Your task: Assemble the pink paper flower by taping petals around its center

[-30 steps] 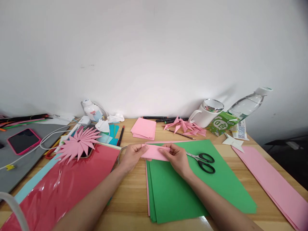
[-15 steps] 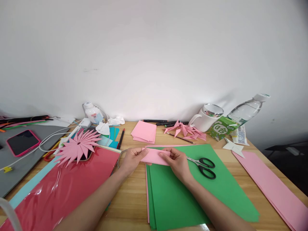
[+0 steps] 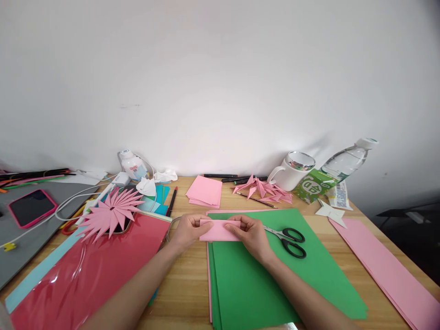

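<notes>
A small folded piece of pink paper [image 3: 220,232] is held level between both hands, over the far left corner of a stack of green paper [image 3: 275,279]. My left hand [image 3: 190,230] pinches its left end, thumb on the near face and fingers behind. At the other end, my right hand [image 3: 252,234] grips it the same way, with the thumb pressed on the front. Black-handled scissors [image 3: 292,240] lie on the green paper just right of my right hand, their blades partly hidden by it.
Behind the hands lie a stack of pink squares [image 3: 204,190] and a heap of folded pink pieces [image 3: 263,189]. A white mug [image 3: 292,172] and a water bottle [image 3: 347,160] stand back right. Leftward are a pink pinwheel-like paper ring [image 3: 112,211], red paper [image 3: 103,270] and a phone [image 3: 32,208].
The pink paper has turned from slightly tilted to level, with its broad face toward me. Both hands still hold its ends. The whole view has shifted slightly.
</notes>
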`<control>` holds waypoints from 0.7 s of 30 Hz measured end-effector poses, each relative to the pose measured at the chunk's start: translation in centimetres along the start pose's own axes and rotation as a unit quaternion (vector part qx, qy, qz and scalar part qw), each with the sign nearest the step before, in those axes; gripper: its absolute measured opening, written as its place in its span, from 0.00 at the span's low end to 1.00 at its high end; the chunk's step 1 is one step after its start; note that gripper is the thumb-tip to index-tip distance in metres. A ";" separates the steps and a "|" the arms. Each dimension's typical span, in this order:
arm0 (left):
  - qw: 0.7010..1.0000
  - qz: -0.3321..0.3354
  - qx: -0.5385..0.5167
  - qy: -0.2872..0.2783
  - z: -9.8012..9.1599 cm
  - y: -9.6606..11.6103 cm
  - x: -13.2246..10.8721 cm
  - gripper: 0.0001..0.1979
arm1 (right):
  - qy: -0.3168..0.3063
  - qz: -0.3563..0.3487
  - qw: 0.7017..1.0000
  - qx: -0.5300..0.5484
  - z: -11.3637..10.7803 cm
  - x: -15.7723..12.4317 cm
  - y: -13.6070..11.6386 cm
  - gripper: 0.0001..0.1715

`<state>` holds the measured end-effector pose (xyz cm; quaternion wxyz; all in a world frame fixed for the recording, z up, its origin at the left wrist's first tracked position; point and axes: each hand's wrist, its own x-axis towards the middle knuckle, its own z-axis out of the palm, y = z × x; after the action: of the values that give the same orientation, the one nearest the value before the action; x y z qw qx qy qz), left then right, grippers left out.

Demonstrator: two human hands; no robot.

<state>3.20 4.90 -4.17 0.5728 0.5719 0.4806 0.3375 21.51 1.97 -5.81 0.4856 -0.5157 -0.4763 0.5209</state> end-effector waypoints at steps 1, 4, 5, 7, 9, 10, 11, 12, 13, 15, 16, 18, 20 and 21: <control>1.000 -0.005 0.014 -0.004 -0.1 0.1 0.0 0.13 | -0.009 0.003 1.000 -0.003 -0.1 0.0 0.1 0.22; 0.998 -0.005 0.060 -0.015 -0.2 0.4 -0.1 0.12 | -0.033 0.010 0.999 -0.025 -0.2 0.1 0.3 0.22; 0.997 -0.003 0.073 -0.018 -0.2 0.4 -0.1 0.12 | -0.037 0.011 0.999 -0.035 -0.3 0.1 0.4 0.22; 0.996 0.001 0.088 -0.025 -0.2 0.6 -0.2 0.12 | -0.042 0.013 0.998 -0.051 -0.4 0.2 0.5 0.23; 0.995 0.006 0.094 -0.031 -0.2 0.6 -0.2 0.11 | -0.049 0.014 0.997 -0.058 -0.5 0.2 0.6 0.23; 0.995 0.008 0.096 -0.033 -0.2 0.7 -0.2 0.11 | -0.056 0.014 0.997 -0.058 -0.5 0.2 0.5 0.22; 0.995 0.011 0.098 -0.034 -0.1 0.7 -0.2 0.11 | -0.062 0.013 0.996 -0.057 -0.5 0.2 0.5 0.22; 0.994 0.013 0.100 -0.036 -0.1 0.7 -0.2 0.11 | -0.067 0.011 0.996 -0.059 -0.6 0.2 0.5 0.22; 0.994 0.016 0.102 -0.038 -0.1 0.7 -0.2 0.11 | -0.070 0.007 0.996 -0.062 -0.6 0.2 0.4 0.22; 0.993 0.021 0.103 -0.046 -0.1 0.6 -0.2 0.11 | -0.071 -0.005 0.995 -0.071 -0.6 0.2 0.3 0.21; 0.993 0.023 0.103 -0.050 0.0 0.6 -0.2 0.11 | -0.073 -0.010 0.995 -0.074 -0.7 0.2 0.3 0.20; 0.993 0.030 0.105 -0.054 0.0 0.5 -0.2 0.11 | -0.085 -0.014 0.994 -0.073 -0.7 0.2 0.3 0.20; 0.993 0.042 0.101 -0.053 0.1 0.4 -0.2 0.10 | -0.098 -0.016 0.992 -0.072 -0.7 0.2 0.3 0.19; 0.993 0.049 0.099 -0.051 0.1 0.4 -0.2 0.10 | -0.101 -0.019 0.992 -0.074 -0.7 0.2 0.3 0.18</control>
<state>3.28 4.68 -3.79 0.5200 0.6653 0.4527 0.2864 22.18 2.11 -6.14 0.4051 -0.4858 -0.5698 0.5247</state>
